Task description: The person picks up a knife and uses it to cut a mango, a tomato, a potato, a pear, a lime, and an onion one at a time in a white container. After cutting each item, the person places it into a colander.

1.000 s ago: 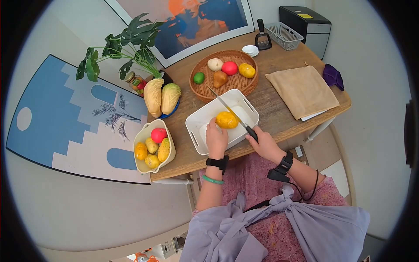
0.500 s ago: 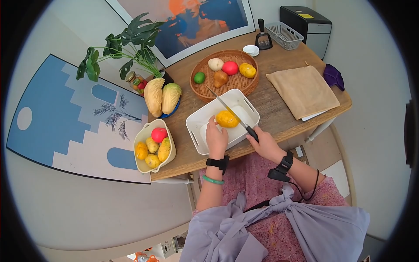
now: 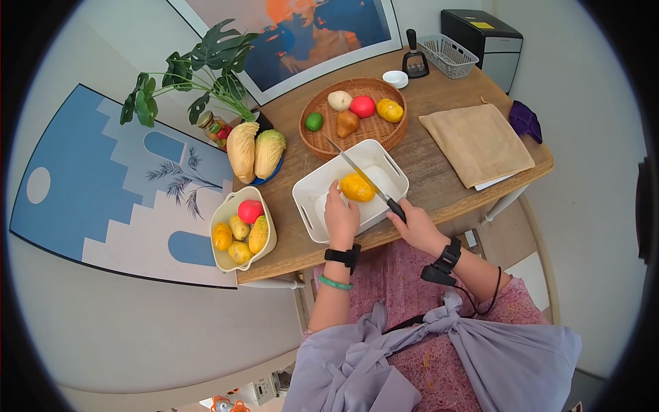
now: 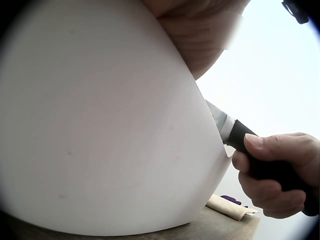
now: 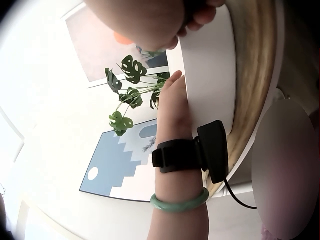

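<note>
In the head view, my left hand (image 3: 341, 214) holds a smooth yellow fruit, perhaps a mango (image 3: 357, 187), at its left side, over the white basin (image 3: 317, 232). My right hand (image 3: 419, 226) grips the black handle (image 3: 396, 210) of a long knife, its blade (image 3: 351, 163) slanting up and left across the fruit's right side. From the left wrist, the right hand (image 4: 280, 175) shows with fingers wrapped round the handle, and the basin wall (image 4: 110, 120) hides the fruit. The right wrist view has the left hand (image 5: 175, 102) reaching over the basin's rim.
Behind the basin is a wicker tray (image 3: 317, 145) of fruit and vegetables. A cream tub (image 3: 270, 237) of yellow and red produce stands left, below two cabbages (image 3: 254, 154). Folded tan cloth (image 3: 477, 143) lies right; a peeler-like black tool (image 3: 413, 62) stands at the back.
My left fingers reach slightly higher along the fruit's left side, and the fruit has shifted a touch upward. The knife and right hand stay almost where they were.
</note>
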`<move>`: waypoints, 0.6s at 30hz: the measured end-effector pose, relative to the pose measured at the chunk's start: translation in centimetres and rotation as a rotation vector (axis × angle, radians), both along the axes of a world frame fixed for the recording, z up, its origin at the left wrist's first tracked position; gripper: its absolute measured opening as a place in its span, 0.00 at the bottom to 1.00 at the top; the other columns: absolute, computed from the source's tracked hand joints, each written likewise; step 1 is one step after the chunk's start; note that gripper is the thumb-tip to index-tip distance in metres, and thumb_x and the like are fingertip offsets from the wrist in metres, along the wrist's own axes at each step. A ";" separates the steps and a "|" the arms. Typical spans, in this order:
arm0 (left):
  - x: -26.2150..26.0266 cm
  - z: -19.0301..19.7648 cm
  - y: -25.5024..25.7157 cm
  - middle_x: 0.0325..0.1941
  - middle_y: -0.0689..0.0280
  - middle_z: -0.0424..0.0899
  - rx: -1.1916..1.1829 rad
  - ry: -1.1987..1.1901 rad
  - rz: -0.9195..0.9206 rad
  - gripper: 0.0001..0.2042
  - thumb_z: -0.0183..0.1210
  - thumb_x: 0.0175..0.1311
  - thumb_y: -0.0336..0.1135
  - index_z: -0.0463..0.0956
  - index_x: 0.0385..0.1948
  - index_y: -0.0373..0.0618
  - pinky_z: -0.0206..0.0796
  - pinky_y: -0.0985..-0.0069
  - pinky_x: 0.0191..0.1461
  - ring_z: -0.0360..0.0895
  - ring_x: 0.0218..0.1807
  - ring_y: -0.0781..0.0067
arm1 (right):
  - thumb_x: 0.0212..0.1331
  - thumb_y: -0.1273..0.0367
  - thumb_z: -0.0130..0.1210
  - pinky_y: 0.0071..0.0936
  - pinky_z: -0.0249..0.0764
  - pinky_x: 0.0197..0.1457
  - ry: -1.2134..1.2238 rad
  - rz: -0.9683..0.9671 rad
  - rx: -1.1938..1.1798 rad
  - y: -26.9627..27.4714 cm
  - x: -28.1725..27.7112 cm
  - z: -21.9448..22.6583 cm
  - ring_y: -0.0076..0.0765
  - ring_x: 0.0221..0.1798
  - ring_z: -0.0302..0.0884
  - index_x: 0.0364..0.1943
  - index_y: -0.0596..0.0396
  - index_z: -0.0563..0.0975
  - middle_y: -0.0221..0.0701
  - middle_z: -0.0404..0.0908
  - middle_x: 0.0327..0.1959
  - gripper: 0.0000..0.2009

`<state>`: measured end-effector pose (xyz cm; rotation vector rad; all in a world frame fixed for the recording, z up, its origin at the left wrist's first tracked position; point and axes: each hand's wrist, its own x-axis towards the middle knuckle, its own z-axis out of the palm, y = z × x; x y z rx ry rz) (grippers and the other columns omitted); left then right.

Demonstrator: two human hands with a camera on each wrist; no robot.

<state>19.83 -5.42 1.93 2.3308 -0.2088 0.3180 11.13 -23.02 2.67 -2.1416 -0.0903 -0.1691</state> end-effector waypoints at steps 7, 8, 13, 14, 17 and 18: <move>-0.4 0.8 -0.2 0.56 0.46 0.71 0.009 -0.177 -0.031 0.27 0.53 0.54 0.21 0.63 0.60 0.37 0.61 0.61 0.63 0.68 0.59 0.45 | 0.65 0.62 0.51 0.51 0.70 0.34 -0.019 -0.033 0.022 0.0 0.1 -0.2 0.64 0.33 0.76 0.35 0.61 0.67 0.53 0.77 0.25 0.14; -0.4 0.8 -0.2 0.54 0.47 0.71 0.011 -0.200 -0.022 0.27 0.53 0.54 0.21 0.62 0.60 0.37 0.61 0.60 0.62 0.68 0.58 0.46 | 0.65 0.62 0.51 0.51 0.70 0.34 -0.017 -0.031 0.021 -0.1 0.1 -0.4 0.64 0.33 0.76 0.35 0.61 0.67 0.53 0.77 0.25 0.14; -0.4 0.9 -0.2 0.50 0.49 0.72 0.001 -0.220 0.006 0.28 0.53 0.53 0.19 0.61 0.61 0.37 0.62 0.60 0.60 0.69 0.55 0.48 | 0.65 0.60 0.52 0.50 0.70 0.33 0.013 0.010 -0.015 -0.2 0.3 -0.6 0.64 0.32 0.76 0.35 0.61 0.67 0.53 0.77 0.24 0.15; -0.4 0.8 -0.2 0.50 0.49 0.72 -0.002 -0.221 0.011 0.28 0.52 0.53 0.19 0.61 0.61 0.37 0.62 0.60 0.59 0.70 0.54 0.49 | 0.65 0.60 0.52 0.50 0.70 0.33 0.013 0.011 -0.016 -0.2 0.3 -0.6 0.64 0.32 0.76 0.35 0.61 0.67 0.53 0.77 0.24 0.15; -0.4 0.5 -0.2 0.48 0.50 0.72 -0.004 -0.226 0.020 0.28 0.52 0.52 0.18 0.61 0.60 0.37 0.63 0.61 0.57 0.70 0.52 0.50 | 0.65 0.60 0.52 0.51 0.70 0.33 -0.004 0.013 -0.016 -0.2 0.2 -0.7 0.64 0.31 0.76 0.35 0.61 0.67 0.53 0.77 0.24 0.15; -0.3 0.5 -0.2 0.47 0.50 0.72 -0.003 -0.234 0.023 0.28 0.52 0.52 0.18 0.61 0.60 0.36 0.63 0.61 0.57 0.70 0.51 0.50 | 0.65 0.60 0.52 0.51 0.70 0.33 0.009 0.027 -0.031 -0.3 0.3 -0.6 0.64 0.31 0.77 0.36 0.61 0.67 0.53 0.77 0.24 0.15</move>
